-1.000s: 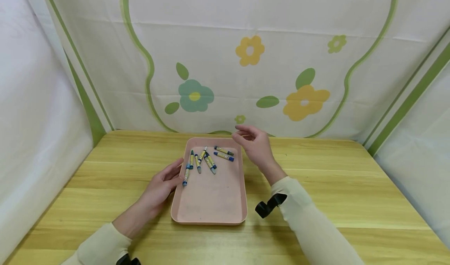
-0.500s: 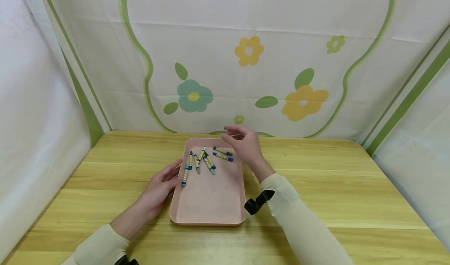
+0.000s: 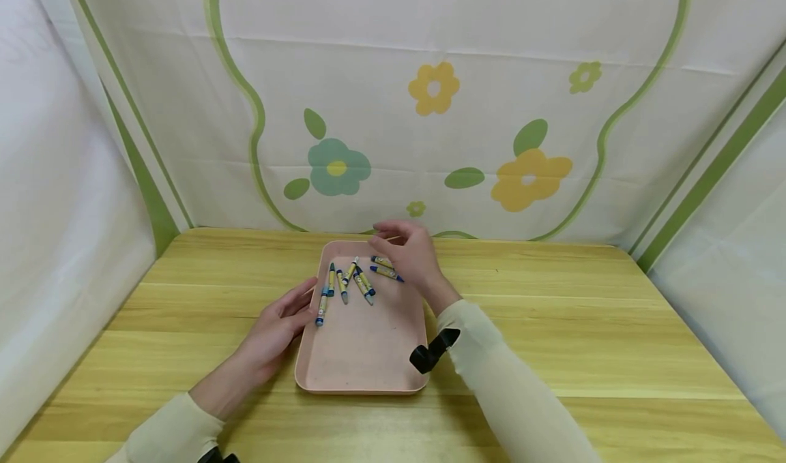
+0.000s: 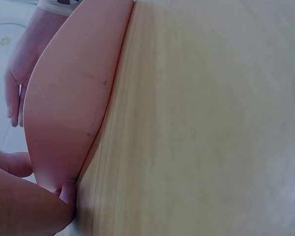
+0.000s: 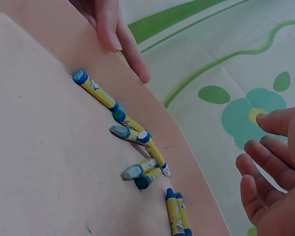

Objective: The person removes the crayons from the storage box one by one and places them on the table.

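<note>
A pink tray (image 3: 362,354) lies on the wooden table with several short crayons in it, in yellow wrappers with blue bands. My left hand (image 3: 279,326) grips the tray's left rim, thumb at the inside wall and fingers outside. A light-blue crayon (image 3: 322,306) leans along that wall near the thumb. Over the tray's far right corner hovers my right hand (image 3: 413,255), fingers loosely bent, holding nothing; its fingertips look stained dark. Beneath it, two crayons (image 3: 387,272) are partly covered in the head view. The others cluster at the far left, some overlapping.
The wooden table (image 3: 583,333) runs up to a white cloth backdrop (image 3: 381,108) printed with flowers. White cloth walls stand at the left and right. A black camera mount (image 3: 434,350) on my right wrist hangs over the tray's right rim.
My right hand has shifted left, from beside the tray's far right corner to above it, and partly covers two crayons. My left hand stays at the rim; the crayons lie as before.
</note>
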{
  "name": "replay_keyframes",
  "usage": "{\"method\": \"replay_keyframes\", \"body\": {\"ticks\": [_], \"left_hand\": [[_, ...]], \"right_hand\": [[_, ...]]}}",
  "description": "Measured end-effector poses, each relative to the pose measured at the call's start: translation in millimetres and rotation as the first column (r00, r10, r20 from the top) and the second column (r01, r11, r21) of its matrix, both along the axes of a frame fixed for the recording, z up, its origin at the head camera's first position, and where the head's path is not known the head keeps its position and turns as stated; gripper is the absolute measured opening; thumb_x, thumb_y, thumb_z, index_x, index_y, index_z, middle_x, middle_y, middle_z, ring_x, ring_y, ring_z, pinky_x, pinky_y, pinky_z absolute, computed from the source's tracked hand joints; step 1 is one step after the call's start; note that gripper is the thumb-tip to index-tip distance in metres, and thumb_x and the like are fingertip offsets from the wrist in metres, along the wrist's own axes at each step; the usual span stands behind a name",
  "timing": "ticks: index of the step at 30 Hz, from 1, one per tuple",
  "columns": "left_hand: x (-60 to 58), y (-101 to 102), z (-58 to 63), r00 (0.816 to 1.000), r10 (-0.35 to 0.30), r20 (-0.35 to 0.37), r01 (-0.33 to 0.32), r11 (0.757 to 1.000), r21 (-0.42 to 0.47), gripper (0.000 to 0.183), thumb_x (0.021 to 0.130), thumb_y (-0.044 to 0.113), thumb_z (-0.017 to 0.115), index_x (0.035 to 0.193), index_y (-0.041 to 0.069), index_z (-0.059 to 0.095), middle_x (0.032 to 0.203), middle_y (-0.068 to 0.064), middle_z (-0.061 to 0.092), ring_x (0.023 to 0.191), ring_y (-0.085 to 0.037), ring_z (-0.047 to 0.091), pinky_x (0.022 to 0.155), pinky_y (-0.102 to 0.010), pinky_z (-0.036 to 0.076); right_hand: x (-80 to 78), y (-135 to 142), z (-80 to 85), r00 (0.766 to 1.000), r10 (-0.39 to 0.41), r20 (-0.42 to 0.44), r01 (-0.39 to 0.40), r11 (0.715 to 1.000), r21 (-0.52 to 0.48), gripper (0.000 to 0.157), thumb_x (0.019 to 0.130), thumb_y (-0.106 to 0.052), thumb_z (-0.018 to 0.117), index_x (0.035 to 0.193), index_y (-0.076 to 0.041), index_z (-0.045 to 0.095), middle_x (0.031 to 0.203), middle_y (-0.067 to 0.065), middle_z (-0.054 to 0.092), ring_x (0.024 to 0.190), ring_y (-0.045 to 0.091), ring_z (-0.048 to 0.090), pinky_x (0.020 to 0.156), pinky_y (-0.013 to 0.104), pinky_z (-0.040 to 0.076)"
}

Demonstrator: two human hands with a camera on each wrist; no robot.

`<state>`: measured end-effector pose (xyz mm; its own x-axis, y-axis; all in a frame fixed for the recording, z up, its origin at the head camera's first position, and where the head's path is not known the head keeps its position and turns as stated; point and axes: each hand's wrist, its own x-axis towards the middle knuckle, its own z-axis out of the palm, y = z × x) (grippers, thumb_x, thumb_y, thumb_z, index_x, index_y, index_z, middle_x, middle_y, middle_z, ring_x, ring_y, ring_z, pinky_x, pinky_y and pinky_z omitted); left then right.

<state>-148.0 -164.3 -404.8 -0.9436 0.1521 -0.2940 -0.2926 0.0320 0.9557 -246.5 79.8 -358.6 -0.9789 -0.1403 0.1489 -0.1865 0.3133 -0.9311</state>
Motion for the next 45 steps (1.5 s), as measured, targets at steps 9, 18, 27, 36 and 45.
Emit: {"method": "replay_keyframes", "body": {"ticks": [9,18,27,36,45], "left_hand": [[0.9,0.8,-0.1,1.0,0.004,0.002,-0.004,1.0,0.012,0.064,0.111,0.011,0.05,0.17,0.021,0.028,0.177,-0.012,0.025,0.163,-0.031,0.027,0.132,-0.051,0.028],[1.2,1.4,0.7,1.0,0.0,0.001,-0.001,1.0,0.01,0.064,0.111,0.011,0.05,0.17,0.02,0.028,0.177,-0.014,0.025,0.164,-0.032,0.026,0.132,-0.051,0.027],[0.8,1.7,1.5,1.0,0.007,0.006,-0.007,1.0,0.015,0.064,0.111,0.01,0.05,0.17,0.021,0.028,0.177,-0.013,0.025,0.163,-0.032,0.028,0.132,-0.051,0.028],[-0.6,1.1,-0.1,1.0,0.006,0.002,-0.006,1.0,0.006,0.064,0.111,0.01,0.049,0.17,0.021,0.027,0.177,-0.013,0.026,0.163,-0.031,0.029,0.132,-0.051,0.028],[-1.5,1.1,-1.4,1.0,0.005,-0.002,-0.005,1.0,0.015,0.064,0.111,0.01,0.05,0.17,0.02,0.028,0.177,-0.014,0.025,0.163,-0.032,0.028,0.132,-0.052,0.028]], "right_hand": [[1.7,-8.1,2.4,1.0,0.01,0.005,-0.01,1.0,0.008,0.03,0.099,-0.025,0.076,0.128,-0.014,0.076,0.115,0.005,0.075,0.11,0.026,0.07,0.092,0.034,0.062],[1.3,-13.2,0.9,1.0,0.001,0.019,-0.002,0.999,0.041,0.026,0.1,-0.024,0.076,0.125,-0.015,0.077,0.112,0.004,0.075,0.107,0.022,0.069,0.092,0.034,0.061],[0.5,-15.6,-3.7,0.999,-0.025,0.045,0.021,0.995,0.1,0.024,0.099,-0.021,0.077,0.122,-0.013,0.079,0.11,0.005,0.076,0.102,0.021,0.07,0.089,0.034,0.062],[-0.4,-19.4,-10.6,0.986,-0.065,0.152,0.04,0.986,0.16,0.026,0.097,-0.022,0.08,0.12,-0.01,0.08,0.106,0.005,0.076,0.096,0.02,0.068,0.08,0.028,0.058],[2.0,-19.7,-19.8,0.974,-0.047,0.22,0.018,0.991,0.13,0.026,0.097,-0.02,0.078,0.121,-0.009,0.08,0.102,0.006,0.071,0.087,0.02,0.066,0.071,0.025,0.054]]}}
